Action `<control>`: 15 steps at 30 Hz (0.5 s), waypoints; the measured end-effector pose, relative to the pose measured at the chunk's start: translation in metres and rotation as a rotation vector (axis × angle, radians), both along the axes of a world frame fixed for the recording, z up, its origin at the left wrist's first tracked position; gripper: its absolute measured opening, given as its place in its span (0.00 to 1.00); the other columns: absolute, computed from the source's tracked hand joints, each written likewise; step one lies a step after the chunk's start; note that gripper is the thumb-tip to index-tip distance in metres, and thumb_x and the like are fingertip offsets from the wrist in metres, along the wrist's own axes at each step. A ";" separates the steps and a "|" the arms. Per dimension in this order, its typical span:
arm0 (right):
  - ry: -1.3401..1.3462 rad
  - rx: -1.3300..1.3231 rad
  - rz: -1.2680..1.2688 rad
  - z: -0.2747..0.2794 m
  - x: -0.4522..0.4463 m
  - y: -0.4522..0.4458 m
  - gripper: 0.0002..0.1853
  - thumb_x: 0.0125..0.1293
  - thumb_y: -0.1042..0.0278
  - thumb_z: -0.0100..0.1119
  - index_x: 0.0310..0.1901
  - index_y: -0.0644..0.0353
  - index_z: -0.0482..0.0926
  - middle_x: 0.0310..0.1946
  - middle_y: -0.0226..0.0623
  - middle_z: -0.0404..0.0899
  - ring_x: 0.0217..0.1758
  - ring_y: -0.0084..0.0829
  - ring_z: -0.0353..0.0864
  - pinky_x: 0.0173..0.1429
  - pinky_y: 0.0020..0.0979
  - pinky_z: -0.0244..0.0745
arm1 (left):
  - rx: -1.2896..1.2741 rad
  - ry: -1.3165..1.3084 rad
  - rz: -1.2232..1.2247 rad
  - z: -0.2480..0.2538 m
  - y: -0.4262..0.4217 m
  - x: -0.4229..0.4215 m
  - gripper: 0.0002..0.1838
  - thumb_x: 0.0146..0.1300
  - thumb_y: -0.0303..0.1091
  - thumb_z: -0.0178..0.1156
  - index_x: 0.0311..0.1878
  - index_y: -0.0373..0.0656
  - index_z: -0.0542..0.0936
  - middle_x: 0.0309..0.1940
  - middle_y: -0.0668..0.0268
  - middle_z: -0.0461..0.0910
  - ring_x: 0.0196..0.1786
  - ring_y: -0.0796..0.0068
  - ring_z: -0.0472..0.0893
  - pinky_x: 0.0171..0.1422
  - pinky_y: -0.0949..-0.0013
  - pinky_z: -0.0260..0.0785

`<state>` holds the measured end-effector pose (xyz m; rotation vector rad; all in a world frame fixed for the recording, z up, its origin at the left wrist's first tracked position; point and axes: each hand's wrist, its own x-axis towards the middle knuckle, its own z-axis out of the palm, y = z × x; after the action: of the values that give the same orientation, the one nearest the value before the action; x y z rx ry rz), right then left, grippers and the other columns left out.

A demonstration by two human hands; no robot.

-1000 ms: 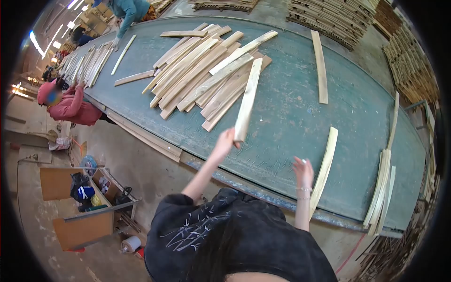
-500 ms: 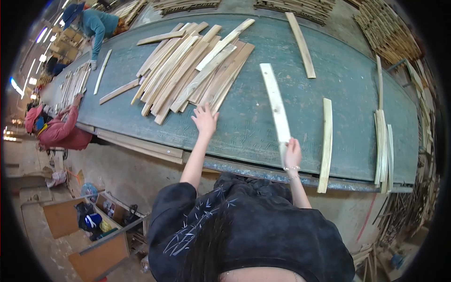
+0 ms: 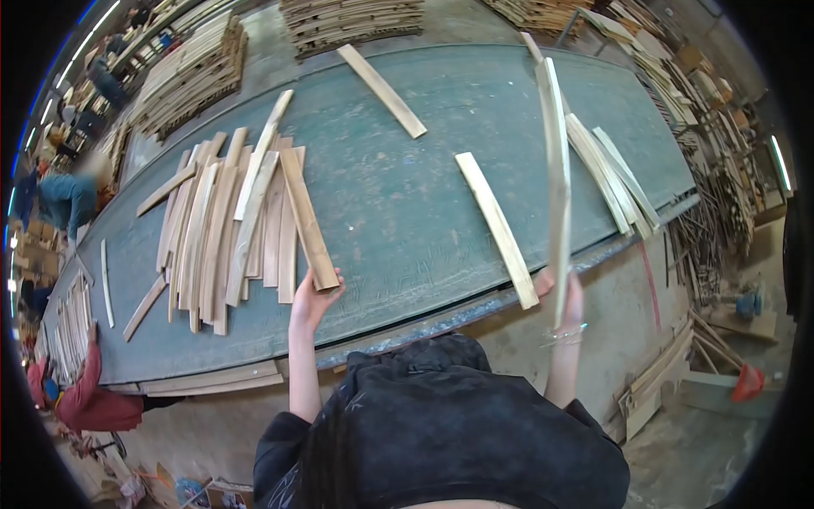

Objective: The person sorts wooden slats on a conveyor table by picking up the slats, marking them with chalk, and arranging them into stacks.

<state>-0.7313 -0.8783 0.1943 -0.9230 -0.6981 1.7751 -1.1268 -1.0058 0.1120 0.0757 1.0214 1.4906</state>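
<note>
My left hand (image 3: 319, 295) is closed around the near end of a brown wooden slat (image 3: 307, 219), whose far end reaches over the right side of a loose pile of slats (image 3: 206, 242). My right hand (image 3: 566, 297) grips a pale wooden slat (image 3: 556, 170) by its near end; this slat points away from me and its hand is slightly blurred. Just left of my right hand, another pale slat (image 3: 498, 233) lies on the green table (image 3: 407, 204), its near end over the edge. A few pale slats (image 3: 604, 174) lie together to the right.
One slat (image 3: 381, 91) lies alone toward the table's far side. Two co-workers, one in a teal sleeve (image 3: 72, 204) and one in a red top (image 3: 97, 403), are at the left end near more slats (image 3: 72, 327). Stacked wood (image 3: 352, 25) stands beyond the table.
My view has turned right. My left hand has taken hold of a brown slat from the pile and lifted its near end. My right hand has moved right with its pale slat, toward the right-hand group.
</note>
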 end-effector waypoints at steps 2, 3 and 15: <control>-0.131 0.019 -0.080 0.000 0.057 0.046 0.20 0.66 0.53 0.33 0.25 0.58 0.66 0.18 0.34 0.68 0.22 0.26 0.67 0.29 0.26 0.62 | 0.079 -0.149 0.054 -0.011 0.002 0.003 0.23 0.66 0.46 0.34 0.53 0.37 0.63 0.40 0.56 0.71 0.42 0.65 0.73 0.53 0.57 0.64; -0.483 0.187 -0.199 0.015 0.065 0.065 0.19 0.66 0.54 0.33 0.26 0.57 0.68 0.19 0.34 0.69 0.23 0.26 0.68 0.31 0.27 0.63 | 0.148 -0.296 0.125 -0.020 -0.002 0.003 0.23 0.66 0.46 0.34 0.52 0.37 0.63 0.40 0.56 0.71 0.42 0.64 0.72 0.56 0.55 0.63; -0.252 0.062 0.524 -0.070 -0.098 0.086 0.15 0.65 0.59 0.38 0.43 0.60 0.68 0.47 0.42 0.72 0.43 0.31 0.73 0.49 0.33 0.68 | 0.538 -1.231 0.140 -0.021 0.010 0.073 0.14 0.64 0.35 0.36 0.32 0.36 0.68 0.12 0.70 0.58 0.16 0.78 0.61 0.50 0.60 0.68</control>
<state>-0.8290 -0.7924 0.1247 -0.9913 -1.2392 2.0903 -1.0536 -0.9960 0.0905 -0.4887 -0.3697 1.5128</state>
